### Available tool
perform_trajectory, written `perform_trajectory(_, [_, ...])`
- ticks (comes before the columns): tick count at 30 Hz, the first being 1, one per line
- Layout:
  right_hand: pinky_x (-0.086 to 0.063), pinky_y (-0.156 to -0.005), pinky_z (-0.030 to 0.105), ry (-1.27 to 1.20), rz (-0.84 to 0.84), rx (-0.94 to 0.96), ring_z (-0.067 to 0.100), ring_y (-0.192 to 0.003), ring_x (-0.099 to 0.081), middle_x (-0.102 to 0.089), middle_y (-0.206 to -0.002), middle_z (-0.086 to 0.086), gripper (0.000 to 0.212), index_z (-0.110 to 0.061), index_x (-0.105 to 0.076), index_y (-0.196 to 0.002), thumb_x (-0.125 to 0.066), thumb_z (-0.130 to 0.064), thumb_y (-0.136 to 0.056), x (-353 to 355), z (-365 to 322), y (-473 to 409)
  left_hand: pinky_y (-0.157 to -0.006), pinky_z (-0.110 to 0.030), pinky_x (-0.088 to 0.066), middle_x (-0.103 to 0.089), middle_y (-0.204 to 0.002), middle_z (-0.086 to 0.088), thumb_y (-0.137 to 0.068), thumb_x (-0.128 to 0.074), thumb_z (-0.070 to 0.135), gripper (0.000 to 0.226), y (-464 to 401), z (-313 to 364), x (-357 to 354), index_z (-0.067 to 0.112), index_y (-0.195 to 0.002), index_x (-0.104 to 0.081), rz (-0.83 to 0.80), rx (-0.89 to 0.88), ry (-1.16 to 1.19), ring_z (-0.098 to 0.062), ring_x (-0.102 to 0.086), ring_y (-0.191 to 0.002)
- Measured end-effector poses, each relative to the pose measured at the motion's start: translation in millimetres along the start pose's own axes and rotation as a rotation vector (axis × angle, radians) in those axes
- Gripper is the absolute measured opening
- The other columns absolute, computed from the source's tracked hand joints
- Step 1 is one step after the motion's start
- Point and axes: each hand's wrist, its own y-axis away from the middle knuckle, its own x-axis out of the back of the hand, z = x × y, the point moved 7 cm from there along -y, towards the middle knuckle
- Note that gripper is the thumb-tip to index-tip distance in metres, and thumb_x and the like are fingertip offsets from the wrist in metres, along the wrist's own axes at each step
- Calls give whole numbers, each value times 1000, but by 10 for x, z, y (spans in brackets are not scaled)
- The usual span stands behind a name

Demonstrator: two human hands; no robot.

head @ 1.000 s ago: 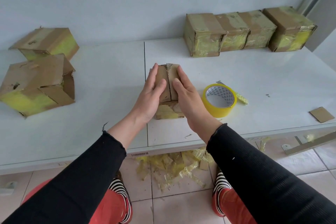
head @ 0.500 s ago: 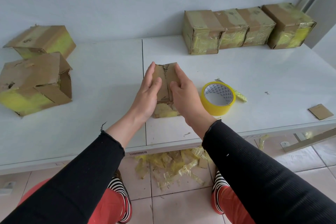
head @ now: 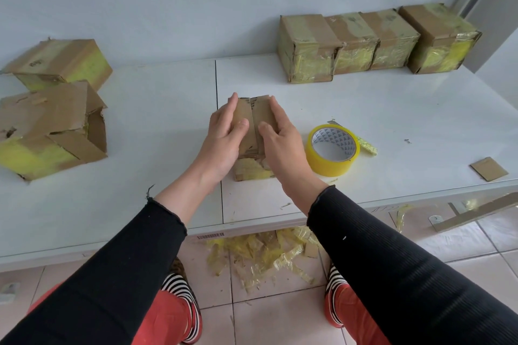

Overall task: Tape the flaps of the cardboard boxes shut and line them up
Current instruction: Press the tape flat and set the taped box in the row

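Far to the left of the small brown cardboard box (head: 253,123) at the middle of the white surface (head: 157,120), two larger brown cardboard boxes smeared with yellow tape stood close together: one with loose, open flaps (head: 50,129) nearer the front edge, and one closed (head: 60,63) behind it, against the pale wall.

The small box sat upright on the surface, just right of the seam between the two white panels. Its two top flaps were folded down so that their edges met along a line running away from the person. The left hand (head: 224,137) lay flat against the box's left side and over its left flap, fingers straight and together, thumb resting on the flap. The right hand (head: 280,140) mirrored it on the right side and right flap, fingers likewise extended and pressing, not curled. The box stood between the two palms, its crumpled yellow-taped front face (head: 252,169) showing below the wrists.

Just right of the small box lay a roll of yellow adhesive tape (head: 332,150), flat on the surface, close to the right hand but apart from it. Behind and to the right of the small box, a row of four taped brown cardboard boxes (head: 375,42) stood side by side along the wall. Far right of it, near the front edge, lay a small flat cardboard scrap (head: 488,168).
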Motion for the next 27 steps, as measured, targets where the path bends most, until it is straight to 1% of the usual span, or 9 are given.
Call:
perform_trajectory(2, [-56,-96,47,-98,-2,-29,18,-122,-62,-54,-144,-7,58,-25,-31,-158,-49,-20,-104,7,77,5,-83,-2,-35,-30,-146,15,-109,-48,32,58,-69,3,41,44,-161,-24,-17,31,-40,33,-40,-93])
perform_trajectory(6, [-56,-70,18,-259,-64,-45,5,-110,-67,-63,-132,-8,48,-28,-41,-149,-54,-19,-104,-58,233,85,-97,-11,-28,-31,-142,8,-109,-47,38,57,-175,49,96,44,-161,-25,-4,36,-87,28,-33,-105])
perform_trajectory(8, [-55,-73,15,-290,-90,-50,4,-114,-66,-63,-134,-11,55,-32,-34,-156,-54,-22,-106,-88,285,101,-103,-14,-23,-32,-143,9,-109,-46,39,57,-193,54,73,43,-161,-23,-5,33,-109,29,-33,-108])
perform_trajectory(11, [-53,-71,9,-322,-121,-51,-11,-102,-67,-63,-123,-24,59,-33,-26,-160,-52,-26,-108,-109,305,72,-113,-20,-21,-28,-161,15,-109,-47,40,59,-221,32,41,44,-162,-20,-41,22,-107,9,-26,-142])
perform_trajectory(13, [-50,-68,5,-313,-131,-40,-21,-92,-64,-58,-117,-30,59,-29,-24,-162,-49,-24,-109,-126,285,32,-119,-25,-20,-21,-168,15,-109,-47,40,59,-259,9,61,44,-162,-21,-39,28,-107,-1,-19,-152])
perform_trajectory(18, [-49,-67,4,-302,-126,-30,-22,-87,-63,-58,-126,-15,59,-23,-19,-163,-45,-21,-110,-147,210,-62,-107,-17,-21,-24,-168,15,-107,-54,35,60,-344,19,79,40,-161,-28,33,33,-76,-2,-21,-153])
perform_trajectory(22, [-51,-66,8,-288,-153,-51,-18,-85,-65,-59,-114,-24,62,-23,-20,-163,-50,-23,-108,-119,160,-77,-107,-19,-27,-37,-163,14,-101,-64,37,60,-314,102,152,38,-156,-41,120,13,-96,-2,-31,-146])
perform_trajectory(24, [-52,-73,9,-225,-176,-43,-15,-95,-65,-60,-123,-17,64,-19,-22,-162,-54,-24,-107,-78,101,-55,-111,-25,-35,-48,-156,11,-96,-70,39,54,-272,220,239,36,-147,-54,203,-42,-233,-4,-41,-142])
perform_trajectory(27, [-38,-112,24,23,-80,113,9,-143,-43,-43,-158,-2,66,-16,-29,-160,-59,-33,-103,164,-94,-85,-114,-35,-40,-53,-150,11,-93,-73,35,40,-147,503,247,35,-132,-66,296,-184,-366,-8,-48,-138])
